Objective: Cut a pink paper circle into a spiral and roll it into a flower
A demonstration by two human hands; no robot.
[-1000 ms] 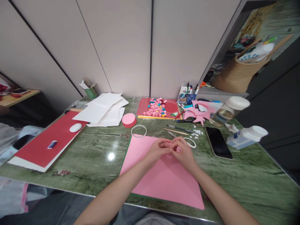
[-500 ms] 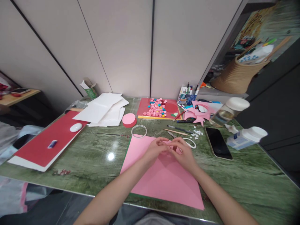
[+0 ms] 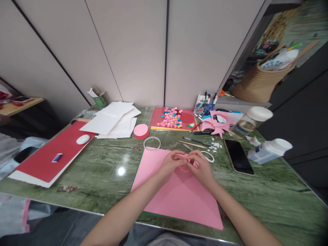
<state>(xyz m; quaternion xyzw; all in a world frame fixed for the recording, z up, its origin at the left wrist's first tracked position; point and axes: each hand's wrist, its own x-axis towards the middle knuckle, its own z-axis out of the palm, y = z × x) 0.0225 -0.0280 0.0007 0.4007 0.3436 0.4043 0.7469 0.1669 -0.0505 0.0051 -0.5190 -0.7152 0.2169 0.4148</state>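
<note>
Over a large pink sheet of paper, my left hand and my right hand meet fingertip to fingertip. Both have curled, pinching fingers. Between them is a small pink paper piece, mostly covered by the fingers, so its shape is unclear. Just beyond the hands lie scissors, their white handle loop beside my right hand. A roll of tape rests at the sheet's top left corner. Farther back, several small pink, blue and yellow paper roses sit on a red packet.
A phone, a white bottle and a clear bottle stand at right. Pink paper scraps and a marker box are behind. White sheets, a round pink box and red card lie left.
The fingers of both hands have shifted slightly around the small pink piece. Everything else on the table stays where it was.
</note>
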